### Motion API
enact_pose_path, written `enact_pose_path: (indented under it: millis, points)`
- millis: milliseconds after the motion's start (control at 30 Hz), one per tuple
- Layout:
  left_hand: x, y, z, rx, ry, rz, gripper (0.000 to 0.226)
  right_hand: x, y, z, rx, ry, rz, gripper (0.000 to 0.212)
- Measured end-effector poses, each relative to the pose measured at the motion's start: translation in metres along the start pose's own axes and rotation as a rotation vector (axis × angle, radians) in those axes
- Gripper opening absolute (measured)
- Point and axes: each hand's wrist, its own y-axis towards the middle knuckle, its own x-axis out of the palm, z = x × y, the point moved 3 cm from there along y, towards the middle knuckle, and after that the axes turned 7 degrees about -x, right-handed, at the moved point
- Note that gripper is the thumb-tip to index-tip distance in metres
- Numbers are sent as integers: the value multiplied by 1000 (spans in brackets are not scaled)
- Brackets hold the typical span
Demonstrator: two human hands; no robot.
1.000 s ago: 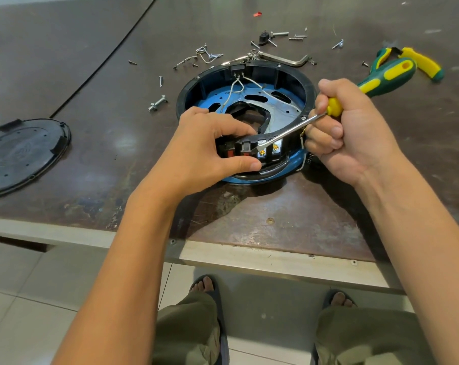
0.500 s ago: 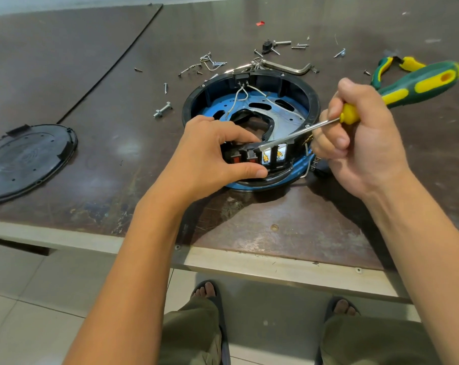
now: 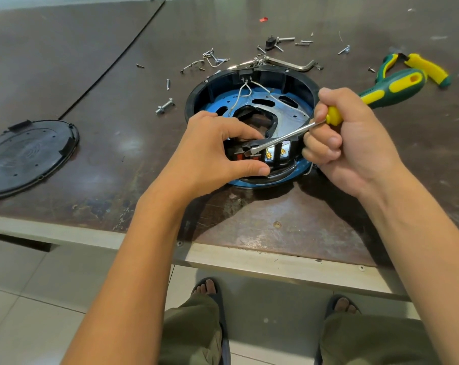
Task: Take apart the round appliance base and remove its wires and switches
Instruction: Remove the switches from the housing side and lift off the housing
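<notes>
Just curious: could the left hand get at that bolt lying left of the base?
Probably yes: the bolt lies on bare table, but the left hand grips the base and must let go first.

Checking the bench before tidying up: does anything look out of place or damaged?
Loose screws and a bolt lie scattered over the table behind and left of the round base, and white wires trail slack inside it.
</notes>
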Motion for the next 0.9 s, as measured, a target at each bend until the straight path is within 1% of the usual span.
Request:
enact_pose_path:
  millis: [133,300,400,600,667,900]
  points:
    - [0,-1,1,-1,11,-2,37,2,-1,-1,67,7,77,40]
    - [0,-1,1,-17,-4,-7,36,3,-1,-2,93,6,115,42]
    - [0,-1,1,-28,-10,-10,37,2,-2,0,68,16,81,42]
    - [-1,0,0,-32,-16,-14,39,-5,-6,-2,-74,15,-31,41]
    - [-1,0,0,-27,-17,-11,39,-6,-6,-2,-95,4,-42,42]
    - [0,0,-2,-7,-10,-12,37,-13,-2,0,-61,54,87,43]
